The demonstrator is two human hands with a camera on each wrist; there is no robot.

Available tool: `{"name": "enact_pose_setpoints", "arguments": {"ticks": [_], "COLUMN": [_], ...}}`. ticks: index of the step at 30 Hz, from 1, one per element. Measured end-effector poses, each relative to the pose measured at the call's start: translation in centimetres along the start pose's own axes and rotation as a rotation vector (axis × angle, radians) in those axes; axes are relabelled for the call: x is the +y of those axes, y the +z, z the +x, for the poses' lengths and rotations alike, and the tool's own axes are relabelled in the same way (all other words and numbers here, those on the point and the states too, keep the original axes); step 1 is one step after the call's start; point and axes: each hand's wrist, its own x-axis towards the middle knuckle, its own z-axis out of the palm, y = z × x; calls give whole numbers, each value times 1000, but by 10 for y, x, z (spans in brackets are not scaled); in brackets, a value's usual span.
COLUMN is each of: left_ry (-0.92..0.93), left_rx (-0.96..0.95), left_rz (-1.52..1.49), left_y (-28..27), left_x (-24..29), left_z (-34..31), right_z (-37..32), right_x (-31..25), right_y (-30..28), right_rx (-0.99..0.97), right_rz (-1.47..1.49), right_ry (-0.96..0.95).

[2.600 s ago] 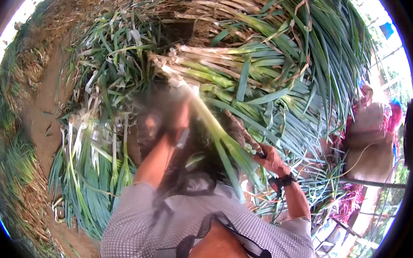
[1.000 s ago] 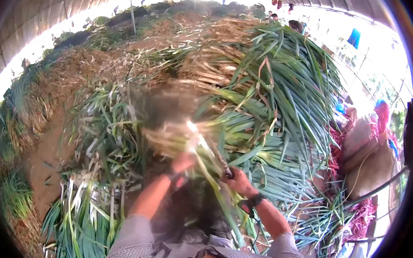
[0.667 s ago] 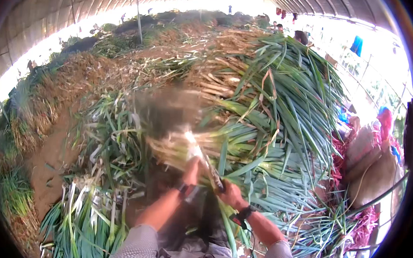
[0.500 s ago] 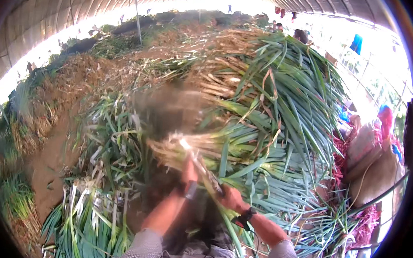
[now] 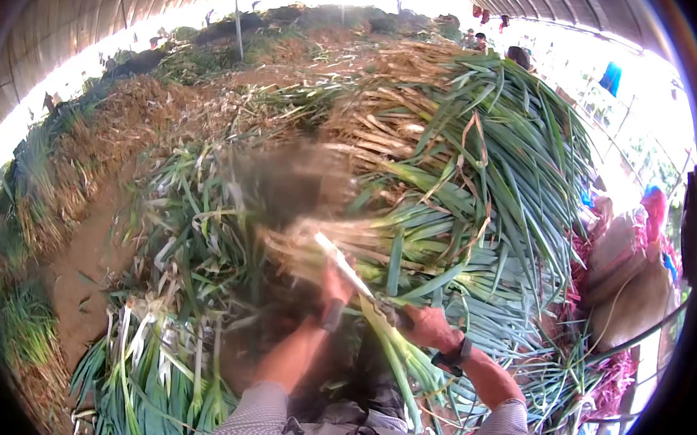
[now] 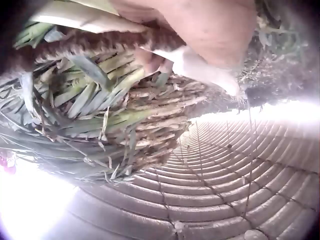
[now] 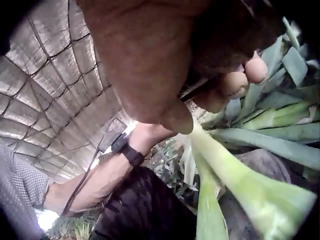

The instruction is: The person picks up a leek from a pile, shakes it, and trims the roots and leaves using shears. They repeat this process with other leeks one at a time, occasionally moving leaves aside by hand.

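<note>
My left hand (image 5: 335,284) grips a green onion stalk (image 5: 344,269) by its pale stem, white end pointing up and left. In the left wrist view the fingers of my left hand (image 6: 210,30) curl round the white stem (image 6: 200,70). My right hand (image 5: 431,329) holds a dark, rough-edged strip (image 5: 391,314), perhaps a tool, against the stalk where its leaves begin. The right wrist view has my right hand (image 7: 142,55) with curled fingers just above the stalk's green leaves (image 7: 225,167); a thin dark edge shows between thumb and fingers.
A large onion heap (image 5: 517,163) lies ahead and to the right. Pale-stemmed stalks (image 5: 148,364) lie at the lower left, beside brown soil (image 5: 85,275). Sacks (image 5: 632,295) and pink strands (image 5: 612,385) are at the right. People are far off.
The head view has tilted up since the earliest frame. Both hands came closer together, then my right hand drew slightly right, away from my left, in the last half second. The stalk stays gripped.
</note>
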Motion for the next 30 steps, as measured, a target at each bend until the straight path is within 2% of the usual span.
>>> {"name": "enact_pose_setpoints", "arguments": {"ticks": [3,4,7,8,10,11,12,13,14,18,21,22,28,30], "left_ry": [58,68,187,172,173,212,133,128,122,114,84,98,153,156], "left_rx": [-26,-107,-152,-48,-177,-321,-298,-213,-217,-233,-273,-337,-322,-303], "left_rz": [-35,-122,-146,-182,-184,-218,-163,-140,-142,-94,-168,-176,-73,-63], "left_y": [11,7,24,33,27,22,26,45,40,39,35,33,35,32], "left_x": [8,8,11,14,11,8,12,20,19,20,21,22,26,26], "left_z": [-6,-4,-1,-9,-3,5,1,-15,-11,-13,-10,-8,-15,-13], "right_z": [5,10,13,14,17,16,16,18,19,28,37,40,37,34], "right_x": [8,10,3,8,22,24,17,9,8,-3,-2,1,-12,-11], "right_y": [-4,-7,-16,-10,-2,1,-4,-10,-11,-15,-14,-12,-26,-22], "right_rx": [39,29,-35,33,61,49,47,58,73,121,81,105,24,65], "right_rz": [9,-10,-22,-2,-77,-85,-59,-37,-53,-5,-23,-53,-22,-19], "right_ry": [72,146,118,124,95,83,65,41,77,-46,78,55,61,25]}}
